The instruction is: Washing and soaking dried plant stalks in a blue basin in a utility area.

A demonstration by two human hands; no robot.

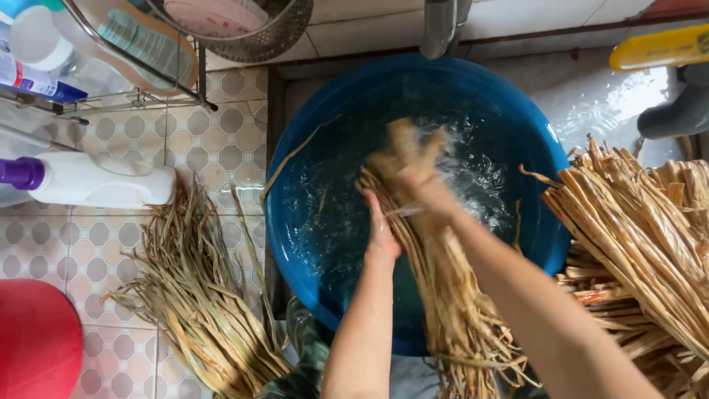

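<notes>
You've got a bundle (443, 288) of long tan dried strips held over the blue basin (295, 222), w/ the top end dipped toward the water (332, 214) and the tail hanging over the near rim toward you. Right hand (425, 188) is wrapped round the bundle near its top, grip closed on it; it's blurred, so exact finger placement can't be read. Left hand (382, 233) presses against the bundle's left side, palm on the strips, fingers partly hidden, so can't tell whether it's closed or just bracing. Holding high up lets the loose ends trail free while the top meets the water.

Splashes around the bundle's top suggest the water's churning there.

Wet-looking pile (196, 295) lies on the tiled floor (133, 133) left of the basin, a stack (642, 236) of paler, stiffer strips sits right, so the two lots are kept apart w/ the basin between. White bottle (96, 181) w/ purple cap lies beyond the left pile; red stool (37, 340) at the lower-left corner.
</notes>
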